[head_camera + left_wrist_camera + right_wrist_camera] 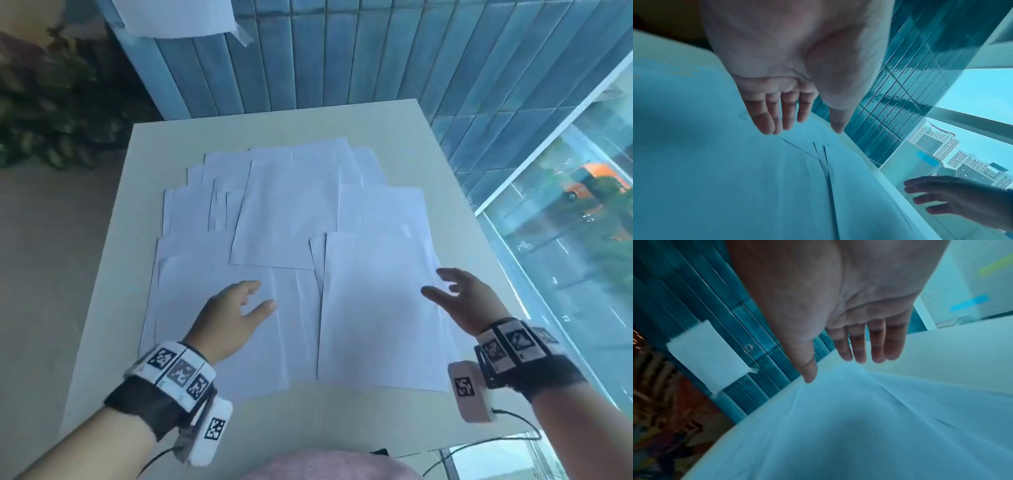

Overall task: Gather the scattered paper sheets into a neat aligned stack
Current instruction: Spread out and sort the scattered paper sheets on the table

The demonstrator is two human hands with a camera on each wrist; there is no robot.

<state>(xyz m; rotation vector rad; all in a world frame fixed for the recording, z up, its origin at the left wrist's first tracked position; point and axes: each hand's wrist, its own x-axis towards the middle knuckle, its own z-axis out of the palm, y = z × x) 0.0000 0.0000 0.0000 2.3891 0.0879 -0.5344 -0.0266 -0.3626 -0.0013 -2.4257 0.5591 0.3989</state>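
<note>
Currently both hands, left hand [227,318] and right hand [464,301], hover with fingers spread, holding nothing. Loose sheets [291,212] lie overlapped between and beyond them, evidently awaiting an inward sweep.

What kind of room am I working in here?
Probably a high-rise office or study corner: a plain cream table against a blue slatted wall, a floor-length window, and tower blocks outside.

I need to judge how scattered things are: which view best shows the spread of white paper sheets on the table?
The head view: it shows the whole overlapping spread of white paper sheets across the pale table. Both wrist views show only blurred near sheets under the open hands.
</note>
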